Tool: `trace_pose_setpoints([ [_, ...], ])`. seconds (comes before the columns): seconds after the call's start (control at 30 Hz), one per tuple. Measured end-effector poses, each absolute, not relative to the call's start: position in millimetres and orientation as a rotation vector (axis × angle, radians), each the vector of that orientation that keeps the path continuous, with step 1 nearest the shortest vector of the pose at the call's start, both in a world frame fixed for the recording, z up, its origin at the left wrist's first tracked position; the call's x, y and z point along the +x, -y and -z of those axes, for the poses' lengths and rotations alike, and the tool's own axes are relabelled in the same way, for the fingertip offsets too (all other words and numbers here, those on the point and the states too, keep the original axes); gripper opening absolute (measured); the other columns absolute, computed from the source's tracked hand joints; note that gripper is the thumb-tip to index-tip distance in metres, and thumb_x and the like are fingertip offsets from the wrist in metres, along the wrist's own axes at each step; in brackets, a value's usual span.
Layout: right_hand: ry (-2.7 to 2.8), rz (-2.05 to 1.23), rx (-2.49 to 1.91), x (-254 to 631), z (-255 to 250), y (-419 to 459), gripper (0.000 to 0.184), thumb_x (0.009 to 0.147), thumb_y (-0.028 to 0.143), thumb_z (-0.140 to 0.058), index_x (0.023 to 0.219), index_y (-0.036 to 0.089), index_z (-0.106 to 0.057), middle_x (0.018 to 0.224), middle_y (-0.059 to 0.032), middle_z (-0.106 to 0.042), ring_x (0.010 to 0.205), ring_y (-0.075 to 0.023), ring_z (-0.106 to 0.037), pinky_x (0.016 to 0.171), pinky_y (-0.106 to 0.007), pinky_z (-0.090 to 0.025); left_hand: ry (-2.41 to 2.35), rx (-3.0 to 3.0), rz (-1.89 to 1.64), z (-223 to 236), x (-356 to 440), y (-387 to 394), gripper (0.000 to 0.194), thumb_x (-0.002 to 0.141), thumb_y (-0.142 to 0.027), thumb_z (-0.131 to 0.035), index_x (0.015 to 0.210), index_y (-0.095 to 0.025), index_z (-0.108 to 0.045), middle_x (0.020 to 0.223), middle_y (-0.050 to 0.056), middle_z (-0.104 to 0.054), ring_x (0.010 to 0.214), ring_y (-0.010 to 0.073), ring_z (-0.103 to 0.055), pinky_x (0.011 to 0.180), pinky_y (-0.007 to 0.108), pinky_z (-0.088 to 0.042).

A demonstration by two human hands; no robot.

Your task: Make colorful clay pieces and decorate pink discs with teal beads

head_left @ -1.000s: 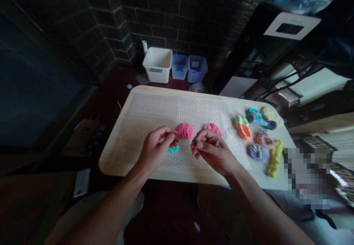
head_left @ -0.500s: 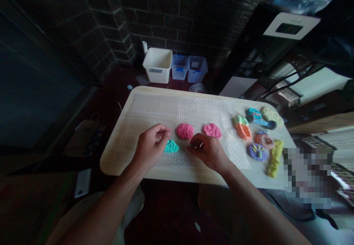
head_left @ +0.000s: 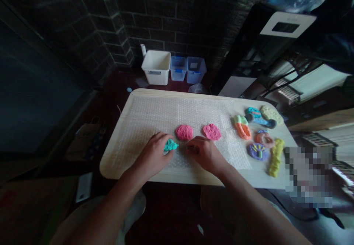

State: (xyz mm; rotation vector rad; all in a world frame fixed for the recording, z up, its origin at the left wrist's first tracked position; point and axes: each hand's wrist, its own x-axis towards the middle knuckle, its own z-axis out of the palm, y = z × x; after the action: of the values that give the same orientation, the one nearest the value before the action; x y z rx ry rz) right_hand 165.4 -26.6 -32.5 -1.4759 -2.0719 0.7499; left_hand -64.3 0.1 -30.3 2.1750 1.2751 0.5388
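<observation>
My left hand [head_left: 155, 152] curls its fingers and thumb around the left side of a lumpy teal clay piece [head_left: 170, 145], which lies on the bubble wrap [head_left: 155, 110]. To the right of that piece, my right hand [head_left: 203, 153] is closed in a pinch, with its fingertips low over the wrap. Whatever lies between those fingertips is too small to make out. Just beyond my hands rest two bumpy pink clay pieces, one in the middle [head_left: 184, 132] and one farther right [head_left: 211, 131].
Several finished-looking clay shapes stand at the table's right end, among them an orange-and-green one [head_left: 242, 128], a purple disc [head_left: 257, 151] and a yellow strip [head_left: 276, 158]. Beyond the far table edge [head_left: 177, 93] are a white bin [head_left: 156, 76] and two blue-tinted boxes on the floor.
My left hand has lowered from above and closed around the teal clay piece. The right hand's fingers have drawn tighter together, staying near the same spot.
</observation>
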Motion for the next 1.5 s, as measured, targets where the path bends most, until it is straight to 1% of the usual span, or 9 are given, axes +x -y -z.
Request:
trace_pose_setpoints([
  [0.17,2.109,-0.710,-1.452,164.0,36.0,26.5,0.017,0.087,0.006,-0.068,0.091,0.018,-0.078,0.086,-0.0078,-0.072,0.075,-0.0198,-0.066,0.067,-0.030,-0.049,-1.250,2.114,-0.629,24.6,-60.6,3.4,0.032,0.084,-0.009,-0.063,0.113,-0.022,-0.065,0.110,0.009,-0.067,0.103,0.0268,-0.066,0.093,0.042,-0.053],
  [0.37,2.036,-0.824,-1.507,163.3,30.4,30.0,0.027,0.084,0.003,-0.066,0.104,0.017,-0.079,0.085,-0.0082,-0.074,0.066,-0.0178,-0.066,0.061,-0.029,-0.049,-1.223,2.078,-0.623,26.2,-56.9,6.1,0.034,0.083,-0.008,-0.061,0.114,-0.021,-0.067,0.111,0.009,-0.069,0.105,0.0271,-0.067,0.094,0.042,-0.053],
  [0.57,1.915,-0.841,-1.392,161.5,14.5,35.8,0.028,0.089,0.014,-0.070,0.116,0.018,-0.076,0.096,-0.0086,-0.077,0.072,-0.0189,-0.069,0.064,-0.031,-0.054,-1.169,1.872,-0.630,16.6,-54.3,7.9,0.029,0.088,-0.020,-0.063,0.116,-0.023,-0.069,0.116,0.009,-0.074,0.109,0.0272,-0.068,0.096,0.041,-0.051],
  [0.63,1.887,-0.876,-1.267,160.1,9.8,37.4,0.028,0.092,0.019,-0.072,0.119,0.021,-0.076,0.102,-0.0084,-0.077,0.076,-0.0188,-0.070,0.067,-0.030,-0.056,-1.117,1.714,-0.608,13.6,-53.7,8.7,0.028,0.092,-0.028,-0.062,0.118,-0.024,-0.070,0.110,0.007,-0.075,0.102,0.0253,-0.069,0.088,0.037,-0.052],
  [0.73,1.849,-0.880,-1.160,158.7,6.4,38.9,0.025,0.096,0.021,-0.071,0.120,0.024,-0.077,0.101,-0.0078,-0.079,0.081,-0.0187,-0.072,0.072,-0.030,-0.058,-1.013,1.433,-0.557,10.7,-52.2,9.1,0.031,0.096,-0.041,-0.060,0.119,-0.023,-0.071,0.086,0.003,-0.069,0.076,0.0187,-0.063,0.065,0.028,-0.048],
  [0.87,1.845,-0.804,-1.080,158.0,7.0,40.2,0.023,0.096,0.021,-0.072,0.118,0.022,-0.078,0.099,-0.0082,-0.081,0.085,-0.0197,-0.075,0.078,-0.031,-0.059,-0.946,1.230,-0.491,8.2,-50.0,8.5,0.037,0.095,-0.043,-0.060,0.120,-0.017,-0.069,0.078,0.000,-0.058,0.065,0.0129,-0.050,0.056,0.023,-0.038],
  [1.03,1.863,-0.728,-1.088,156.2,8.6,42.4,0.016,0.096,0.019,-0.069,0.106,0.018,-0.081,0.090,-0.0078,-0.080,0.075,-0.0179,-0.074,0.070,-0.029,-0.058,-0.957,1.200,-0.482,7.8,-48.9,9.1,0.042,0.091,-0.040,-0.061,0.126,-0.016,-0.065,0.080,-0.001,-0.055,0.063,0.0107,-0.045,0.055,0.023,-0.036],
  [1.27,1.852,-0.666,-1.242,147.5,6.8,45.5,0.014,0.084,0.011,-0.073,0.095,0.014,-0.080,0.079,-0.0050,-0.075,0.064,-0.0146,-0.068,0.061,-0.024,-0.054,-0.957,1.225,-0.436,10.4,-48.6,14.4,0.038,0.098,-0.046,-0.055,0.122,-0.017,-0.064,0.084,0.001,-0.057,0.066,0.0123,-0.052,0.056,0.023,-0.040],
  [1.5,1.828,-0.672,-1.386,141.3,4.1,43.1,0.010,0.074,0.005,-0.074,0.078,0.014,-0.074,0.070,-0.0026,-0.070,0.060,-0.0142,-0.062,0.058,-0.025,-0.048,-0.957,1.315,-0.421,14.6,-47.3,15.8,0.033,0.100,-0.044,-0.054,0.117,-0.018,-0.063,0.079,-0.001,-0.053,0.065,0.0119,-0.049,0.056,0.023,-0.040],
])
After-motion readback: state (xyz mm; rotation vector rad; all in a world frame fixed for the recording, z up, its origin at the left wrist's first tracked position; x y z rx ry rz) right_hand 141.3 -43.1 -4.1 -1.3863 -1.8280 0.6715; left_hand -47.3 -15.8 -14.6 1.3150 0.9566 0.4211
